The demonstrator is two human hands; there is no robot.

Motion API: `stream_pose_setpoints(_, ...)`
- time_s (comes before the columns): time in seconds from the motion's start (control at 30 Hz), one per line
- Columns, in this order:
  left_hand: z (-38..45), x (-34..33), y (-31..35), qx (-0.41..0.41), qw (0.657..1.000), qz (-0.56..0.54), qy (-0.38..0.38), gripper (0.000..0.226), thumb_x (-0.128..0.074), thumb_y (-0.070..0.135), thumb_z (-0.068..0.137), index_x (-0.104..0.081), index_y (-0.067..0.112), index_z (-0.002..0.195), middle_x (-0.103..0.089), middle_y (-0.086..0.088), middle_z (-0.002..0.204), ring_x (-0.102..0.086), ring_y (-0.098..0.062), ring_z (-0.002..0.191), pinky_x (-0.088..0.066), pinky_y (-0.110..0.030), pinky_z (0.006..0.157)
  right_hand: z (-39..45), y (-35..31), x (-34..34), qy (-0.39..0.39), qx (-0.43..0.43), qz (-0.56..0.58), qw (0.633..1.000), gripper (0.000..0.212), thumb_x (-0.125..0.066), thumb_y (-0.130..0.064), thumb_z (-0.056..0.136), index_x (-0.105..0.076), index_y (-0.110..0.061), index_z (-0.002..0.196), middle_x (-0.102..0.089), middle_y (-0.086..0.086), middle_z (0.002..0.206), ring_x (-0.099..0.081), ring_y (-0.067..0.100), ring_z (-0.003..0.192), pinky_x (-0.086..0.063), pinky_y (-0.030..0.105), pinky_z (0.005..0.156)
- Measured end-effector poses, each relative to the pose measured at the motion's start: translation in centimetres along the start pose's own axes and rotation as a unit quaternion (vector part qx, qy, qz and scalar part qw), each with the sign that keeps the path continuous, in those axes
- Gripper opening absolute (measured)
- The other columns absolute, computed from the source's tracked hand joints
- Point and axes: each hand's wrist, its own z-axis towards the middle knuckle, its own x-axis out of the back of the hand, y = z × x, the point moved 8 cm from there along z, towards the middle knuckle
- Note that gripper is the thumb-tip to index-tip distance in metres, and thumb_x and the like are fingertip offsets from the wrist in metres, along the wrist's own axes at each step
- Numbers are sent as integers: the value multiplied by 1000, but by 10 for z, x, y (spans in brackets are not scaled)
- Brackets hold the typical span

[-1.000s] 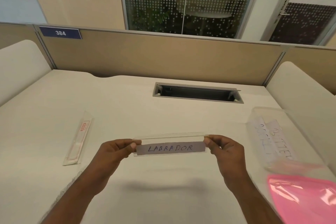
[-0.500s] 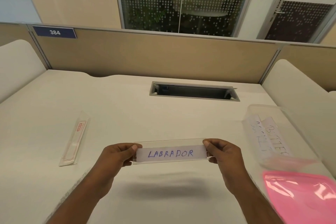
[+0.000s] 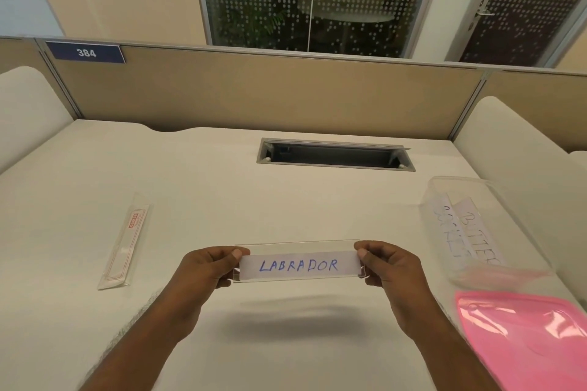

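Observation:
A clear acrylic name-plate holder (image 3: 298,246) hangs level above the white desk (image 3: 222,194), in front of me at the centre. Inside it sits a white paper strip (image 3: 298,265) with "LABRADOR" written in blue. My left hand (image 3: 206,268) pinches the holder's left end between thumb and fingers. My right hand (image 3: 389,267) pinches its right end the same way. The holder casts a shadow on the desk below it.
A clear plastic sleeve with red print (image 3: 125,243) lies on the desk at the left. At the right stands a clear plastic box (image 3: 444,187) with more handwritten strips, and a pink lid (image 3: 524,336) lies nearer me. A cable slot (image 3: 335,155) opens at the back.
The holder has tilted its face more toward me, so the word reads plainly. It sits slightly lower in view and both hands keep their grip.

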Motion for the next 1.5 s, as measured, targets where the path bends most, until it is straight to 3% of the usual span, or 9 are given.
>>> stream_pose_setpoints(0.23,5,-16,8,-9,1000,4,-3,19,-60,17,95,-79,14,94,-79,-4,89,-64,-17,76,-48,-31,76,3,-7,15,9,8,-2,1000,12,-67,-7,86,-76,-14,90,-75,-2,76,-60,10,56,-48,26,59)
stream_pose_setpoints(0.6,23,-88,40,-78,997,3,8,19,-61,13,95,-78,19,88,-78,7,78,-63,-3,57,-45,-30,69,21,-40,82,37,36,-35,998,11,-67,-9,86,-76,-15,90,-74,-3,71,-61,10,57,-49,25,59)
stream_pose_setpoints(0.7,28,-113,47,-87,996,10,6,20,-60,14,95,-77,21,87,-78,7,77,-62,-2,55,-46,-27,67,29,-49,111,61,46,-67,995,8,-69,-13,84,-74,-12,91,-72,0,67,-61,13,59,-49,28,60)
stream_pose_setpoints(0.83,36,-149,58,-100,995,23,-5,22,-60,16,96,-77,24,85,-78,9,78,-60,-9,64,-46,-25,65,40,-76,151,111,106,-157,976,23,-74,-26,81,-67,-17,101,-68,4,74,-61,18,69,-49,34,70)
stream_pose_setpoints(0.93,40,-181,64,-107,993,35,-22,20,-60,20,96,-77,25,87,-78,9,80,-62,-11,70,-46,-23,65,48,-99,163,67,142,-264,952,31,-74,-39,79,-68,-26,106,-70,-3,89,-64,12,87,-48,26,81)
stream_pose_setpoints(1.1,43,-241,72,-134,988,51,-60,22,-59,20,97,-75,28,85,-76,16,76,-65,5,64,-48,-11,57,63,-105,162,-103,94,-436,889,40,-74,-50,74,-68,-33,111,-69,-7,104,-62,3,96,-47,18,76)
stream_pose_setpoints(1.17,44,-262,74,-143,986,54,-69,23,-58,20,97,-75,30,84,-76,18,75,-66,6,66,-49,-9,54,67,-101,165,-139,75,-444,882,42,-77,-46,74,-68,-33,113,-69,-4,109,-63,5,100,-50,21,82)
stream_pose_setpoints(1.27,49,-287,77,-141,986,55,-73,21,-59,22,96,-74,30,84,-76,12,82,-67,-8,77,-50,-14,62,75,-98,176,-157,56,-447,879,42,-77,-41,76,-67,-31,116,-70,-1,113,-65,14,104,-52,35,93)
stream_pose_setpoints(1.5,64,-326,78,-144,981,66,-110,19,-58,25,96,-76,28,89,-77,10,87,-67,-15,84,-52,-17,64,88,-85,206,-176,27,-396,901,42,-75,-41,78,-66,-29,117,-76,-3,91,-72,16,80,-56,37,81)
